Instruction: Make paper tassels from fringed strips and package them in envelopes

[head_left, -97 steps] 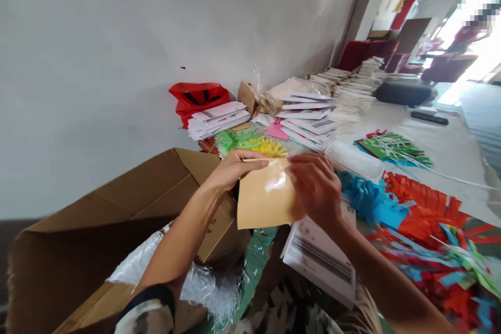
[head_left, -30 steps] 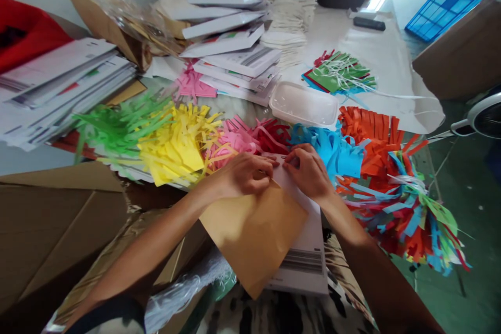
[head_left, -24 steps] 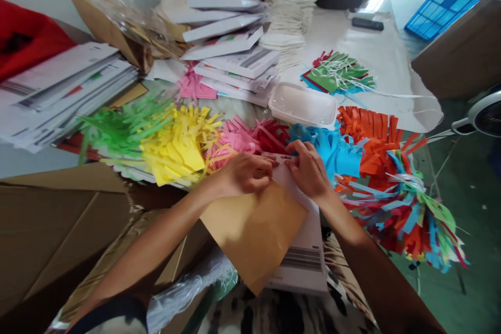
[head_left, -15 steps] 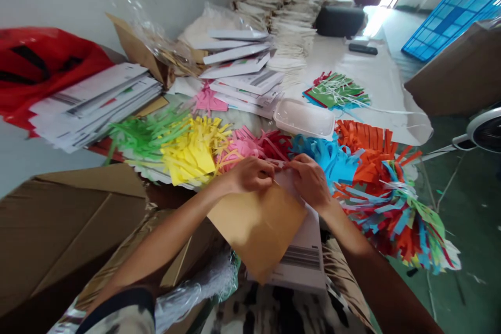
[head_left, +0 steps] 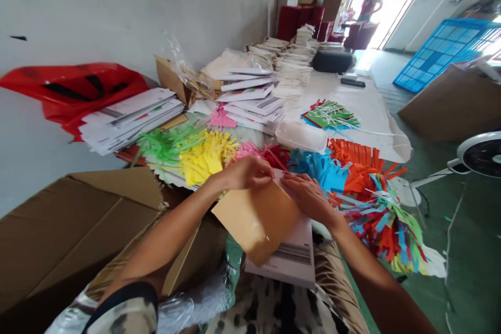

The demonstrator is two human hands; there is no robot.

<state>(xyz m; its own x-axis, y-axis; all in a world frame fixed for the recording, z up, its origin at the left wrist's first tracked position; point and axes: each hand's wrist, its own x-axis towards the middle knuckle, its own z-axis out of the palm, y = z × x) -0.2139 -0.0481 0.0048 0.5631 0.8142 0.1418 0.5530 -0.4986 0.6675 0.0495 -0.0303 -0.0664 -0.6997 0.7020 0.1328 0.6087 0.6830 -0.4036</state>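
At the near edge of the table (head_left: 376, 115), seen from the head camera, a brown envelope (head_left: 258, 219) lies slantwise on a white printed booklet (head_left: 294, 263), which gives it a flat, firm backing over the person's lap. The left hand (head_left: 250, 172) is curled over the envelope's upper corner, with its fingertips drawn together and pinching that edge; this probably keeps the paper from sliding. The right hand (head_left: 309, 195) lies beside it on the same upper edge, fingers held together and stretched flat along the paper as if to press it down (whether its thumb grips from beneath is hidden, so I cannot tell if it pinches).

Just beyond the hands, fringed paper cuttings are spread in colour groups: green (head_left: 164, 143), yellow (head_left: 207, 155), blue (head_left: 321, 167) and orange (head_left: 354, 156). They are sorted, it seems, to stay within reach. An open cardboard box (head_left: 78, 224) stands close at the left. Stacks of white printed sheets (head_left: 129, 117) sit farther back, beside a red plastic bag (head_left: 74, 88).
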